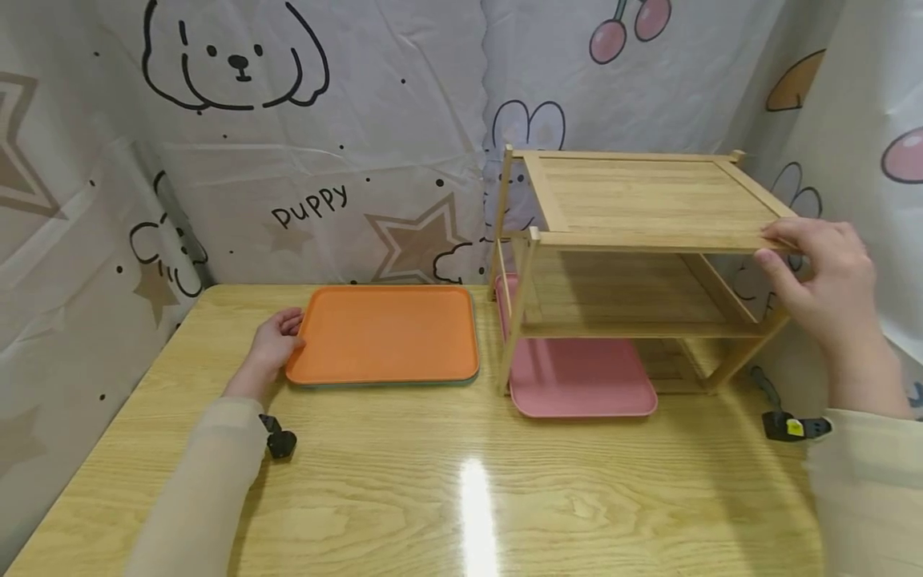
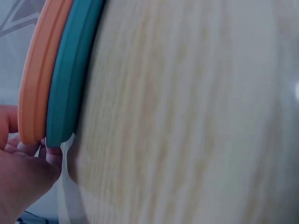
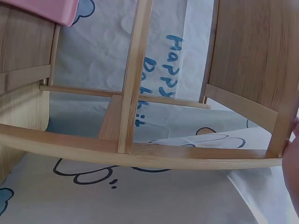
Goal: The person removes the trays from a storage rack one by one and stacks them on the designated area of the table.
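Observation:
My left hand (image 1: 272, 343) holds the left edge of an orange tray (image 1: 385, 335), its thumb by the rim. Beneath that lies a teal tray (image 2: 74, 70), stacked with its edge close to the orange one; some of my left fingers touch near its end. On the right stands a three-level wooden shelf rack (image 1: 649, 240). My right hand (image 1: 829, 276) grips the front right corner of its top board, thumb below the edge. A pink tray (image 1: 584, 381) lies at the lowest level, jutting out in front. In the right wrist view only part of that hand shows.
Everything stands on a wood-grain table (image 1: 375, 489). A printed cloth (image 1: 404, 120) hangs behind and along both sides. More pink (image 1: 508, 300) shows behind the rack's left side. A black wrist camera (image 1: 280, 441) sits on my left sleeve, another (image 1: 789, 426) on my right.

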`<state>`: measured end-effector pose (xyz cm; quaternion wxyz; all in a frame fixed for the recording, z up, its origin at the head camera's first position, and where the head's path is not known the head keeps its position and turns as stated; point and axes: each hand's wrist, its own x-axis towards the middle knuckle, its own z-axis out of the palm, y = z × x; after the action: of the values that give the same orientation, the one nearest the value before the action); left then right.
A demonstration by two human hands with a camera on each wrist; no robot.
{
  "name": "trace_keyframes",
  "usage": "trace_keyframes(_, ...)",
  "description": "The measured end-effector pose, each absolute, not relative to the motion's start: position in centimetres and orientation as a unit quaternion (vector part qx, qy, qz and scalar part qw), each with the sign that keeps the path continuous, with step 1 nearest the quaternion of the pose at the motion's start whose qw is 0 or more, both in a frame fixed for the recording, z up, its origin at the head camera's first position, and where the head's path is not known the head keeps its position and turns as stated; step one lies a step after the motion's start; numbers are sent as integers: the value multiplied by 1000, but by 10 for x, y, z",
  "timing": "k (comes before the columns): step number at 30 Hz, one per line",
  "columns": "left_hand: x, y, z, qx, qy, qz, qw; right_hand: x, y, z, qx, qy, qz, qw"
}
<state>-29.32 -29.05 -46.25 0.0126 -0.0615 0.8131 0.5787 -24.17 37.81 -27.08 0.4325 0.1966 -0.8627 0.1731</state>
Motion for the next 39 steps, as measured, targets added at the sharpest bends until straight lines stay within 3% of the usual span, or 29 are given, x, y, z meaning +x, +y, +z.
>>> trace_keyframes(14,-286,-285,-453,-53,857,513,-14,-242,376,-270,199,-855,181,443)
trace_keyframes(22,-258,-254,-425,-91,893,432,-87,-242,376,-273,196,-856,185,441)
trace_keyframes(39,-201,-160,-408,35,857,512,-51,-242,378,-273,197,-856,187,440)
